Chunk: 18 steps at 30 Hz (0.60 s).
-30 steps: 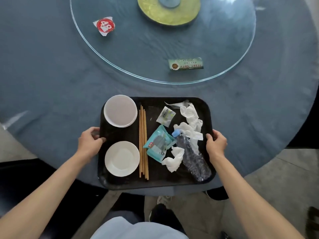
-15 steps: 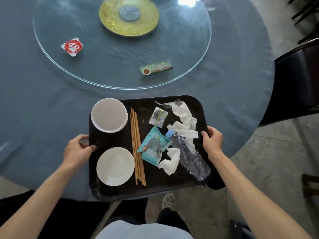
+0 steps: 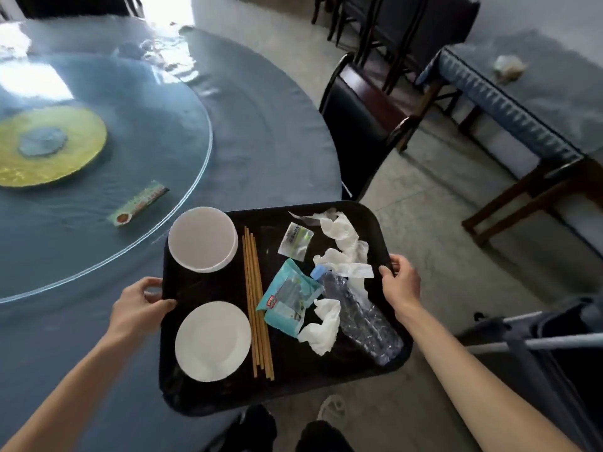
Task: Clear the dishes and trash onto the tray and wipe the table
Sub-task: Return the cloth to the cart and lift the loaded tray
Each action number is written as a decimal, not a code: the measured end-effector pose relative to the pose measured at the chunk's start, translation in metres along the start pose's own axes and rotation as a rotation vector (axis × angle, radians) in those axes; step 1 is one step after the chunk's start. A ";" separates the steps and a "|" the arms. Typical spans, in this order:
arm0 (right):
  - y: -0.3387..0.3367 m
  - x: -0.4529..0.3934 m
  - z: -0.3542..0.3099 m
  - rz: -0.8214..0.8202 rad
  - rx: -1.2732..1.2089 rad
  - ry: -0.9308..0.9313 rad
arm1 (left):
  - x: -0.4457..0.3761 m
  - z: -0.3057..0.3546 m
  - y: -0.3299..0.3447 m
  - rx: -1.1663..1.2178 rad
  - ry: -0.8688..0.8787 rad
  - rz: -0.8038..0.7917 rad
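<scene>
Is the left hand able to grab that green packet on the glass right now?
Probably not: the left hand grips the tray edge, so letting go might tip it. Nothing blocks the green packet itself.

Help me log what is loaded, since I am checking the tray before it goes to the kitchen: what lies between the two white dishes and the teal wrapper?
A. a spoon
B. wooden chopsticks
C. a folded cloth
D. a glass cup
B: the wooden chopsticks lie lengthwise on the tray, with the white bowl and white plate on one side of them and the teal wrapper on the other.
</scene>
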State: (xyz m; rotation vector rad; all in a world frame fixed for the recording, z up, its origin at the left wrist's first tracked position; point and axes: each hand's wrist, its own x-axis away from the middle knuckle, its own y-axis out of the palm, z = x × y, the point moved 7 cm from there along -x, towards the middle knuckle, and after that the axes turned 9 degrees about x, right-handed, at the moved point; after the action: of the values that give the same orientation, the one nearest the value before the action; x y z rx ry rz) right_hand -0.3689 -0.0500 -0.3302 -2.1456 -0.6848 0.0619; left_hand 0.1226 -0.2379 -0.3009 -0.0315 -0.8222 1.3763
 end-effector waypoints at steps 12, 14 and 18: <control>-0.260 0.027 0.182 0.370 -0.184 0.281 | 0.051 0.153 0.236 -0.142 0.269 -0.382; -0.306 0.034 0.215 0.429 -0.184 0.318 | 0.090 0.183 0.282 -0.155 0.322 -0.465; -0.391 0.048 0.282 0.545 -0.235 0.370 | 0.171 0.233 0.374 -0.177 0.417 -0.596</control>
State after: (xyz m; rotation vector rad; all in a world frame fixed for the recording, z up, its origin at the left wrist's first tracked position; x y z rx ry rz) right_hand -0.5828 0.3658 -0.2041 -2.4246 0.1213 -0.1283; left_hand -0.3236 -0.1016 -0.2238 -0.1895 -0.5349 0.6969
